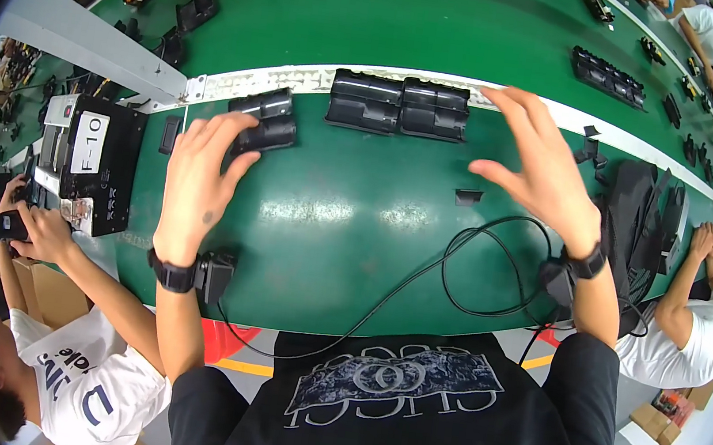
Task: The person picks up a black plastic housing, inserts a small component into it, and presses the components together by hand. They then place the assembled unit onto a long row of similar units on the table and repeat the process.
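While two black casings [389, 113] sit side by side at the bench's [325, 263] rear edge, seemingly placed, a third casing [272, 126] lies askew under the left hand [197, 158], apparently not yet lined up; left grip: cannot tell. Right hand [545, 170]: fingers spread, empty.

Easiest way to the pair of black shells [395, 108] is straight in from the front, over the green tabletop [326, 250], loads of room for a hand there. Left of the pair it's tight: a tilted black shell [271, 134] with the left hand [199, 166] over its near-left side. Right end's cramped too, with the right hand's [543, 165] fingertips just beside it. Front-right of the pair, dodge a small black piece [468, 198], then a looped black cable [472, 311] further out. A white rail [302, 82] runs directly behind the pair.
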A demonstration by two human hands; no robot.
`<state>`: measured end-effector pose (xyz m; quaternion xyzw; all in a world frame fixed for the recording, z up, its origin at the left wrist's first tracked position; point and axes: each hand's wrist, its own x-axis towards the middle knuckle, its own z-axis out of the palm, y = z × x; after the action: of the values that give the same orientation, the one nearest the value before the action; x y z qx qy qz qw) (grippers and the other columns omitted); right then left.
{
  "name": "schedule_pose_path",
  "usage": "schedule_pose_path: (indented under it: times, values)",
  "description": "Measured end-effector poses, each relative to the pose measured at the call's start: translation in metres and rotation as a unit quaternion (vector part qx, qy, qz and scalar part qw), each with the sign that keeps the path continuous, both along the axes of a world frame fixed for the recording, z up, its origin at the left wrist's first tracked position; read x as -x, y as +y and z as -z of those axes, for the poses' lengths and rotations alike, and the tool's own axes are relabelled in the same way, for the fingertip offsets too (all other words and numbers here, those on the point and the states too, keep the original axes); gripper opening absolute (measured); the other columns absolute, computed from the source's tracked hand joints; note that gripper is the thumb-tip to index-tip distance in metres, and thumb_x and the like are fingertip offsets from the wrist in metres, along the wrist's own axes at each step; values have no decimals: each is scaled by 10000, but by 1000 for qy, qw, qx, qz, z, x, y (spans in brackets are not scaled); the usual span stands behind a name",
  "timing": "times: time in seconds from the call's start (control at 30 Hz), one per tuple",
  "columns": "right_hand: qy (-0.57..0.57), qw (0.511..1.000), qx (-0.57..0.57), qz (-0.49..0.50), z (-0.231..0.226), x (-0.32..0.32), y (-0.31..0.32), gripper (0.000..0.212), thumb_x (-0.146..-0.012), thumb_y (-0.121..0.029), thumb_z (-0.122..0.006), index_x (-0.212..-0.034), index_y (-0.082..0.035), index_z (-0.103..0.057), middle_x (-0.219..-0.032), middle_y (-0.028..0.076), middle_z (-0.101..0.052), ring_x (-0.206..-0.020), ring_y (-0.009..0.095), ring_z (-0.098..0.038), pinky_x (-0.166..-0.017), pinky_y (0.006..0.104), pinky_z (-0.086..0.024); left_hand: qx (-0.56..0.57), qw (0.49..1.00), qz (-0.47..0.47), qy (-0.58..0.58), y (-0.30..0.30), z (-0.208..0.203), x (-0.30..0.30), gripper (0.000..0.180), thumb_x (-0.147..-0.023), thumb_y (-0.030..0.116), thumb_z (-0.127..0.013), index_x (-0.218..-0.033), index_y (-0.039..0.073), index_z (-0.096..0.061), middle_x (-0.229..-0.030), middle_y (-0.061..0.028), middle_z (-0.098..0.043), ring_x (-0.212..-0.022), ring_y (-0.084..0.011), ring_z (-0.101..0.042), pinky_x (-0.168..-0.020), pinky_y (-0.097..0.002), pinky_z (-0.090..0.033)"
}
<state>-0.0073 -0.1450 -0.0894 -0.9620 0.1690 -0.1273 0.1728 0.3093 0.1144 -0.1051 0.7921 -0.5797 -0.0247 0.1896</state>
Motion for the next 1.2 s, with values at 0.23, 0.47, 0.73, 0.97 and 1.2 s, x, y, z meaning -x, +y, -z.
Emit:
schedule_pose_path:
  times: [0.23,0.47,0.73,0.97,1.2]
  values:
    - [-55,993,69,-79,25,-64,-10,961,-792,-332,-913,-1603,-125,-439,-1544,157,-477,-1438,359,-472,-1170,476,-437,33,995,87,-24,-40,0,-12,364,-880,138,-802,-1225,94,-698,-1235,-55,-725,-1120,-310,-638,-985,-416,-488]
    - [-42,991,63,-107,44,-91,-7,893,-827,-381,-888,-1559,-72,-482,-1478,133,-541,-1375,339,-513,-1135,461,-454,36,994,107,-4,-42,3,-16,369,-881,156,-806,-1231,102,-704,-1242,-50,-727,-1148,-304,-641,-1007,-418,-489]
    - [-30,991,26,-126,49,-94,-13,845,-846,-414,-871,-1518,-49,-512,-1413,118,-584,-1316,326,-548,-1104,461,-466,30,993,118,6,-42,2,-13,379,-883,171,-812,-1241,102,-707,-1253,-51,-724,-1160,-305,-643,-1012,-421,-489]
    - [-85,980,147,-100,28,-74,-23,771,-870,-399,-854,-1490,-63,-542,-1391,123,-602,-1305,328,-561,-1093,458,-470,73,991,106,37,-46,-8,-11,420,-922,159,-793,-1324,94,-691,-1368,-117,-681,-1255,-345,-637,-1055,-435,-505]
    - [16,995,73,72,-5,49,-70,522,-947,-270,-782,-1412,-91,-628,-1343,142,-624,-1219,354,-617,-1025,425,-523,26,983,-45,-176,-96,18,-130,414,-1042,228,-652,-1439,121,-609,-1411,-136,-637,-1280,-364,-605,-996,-504,-544]
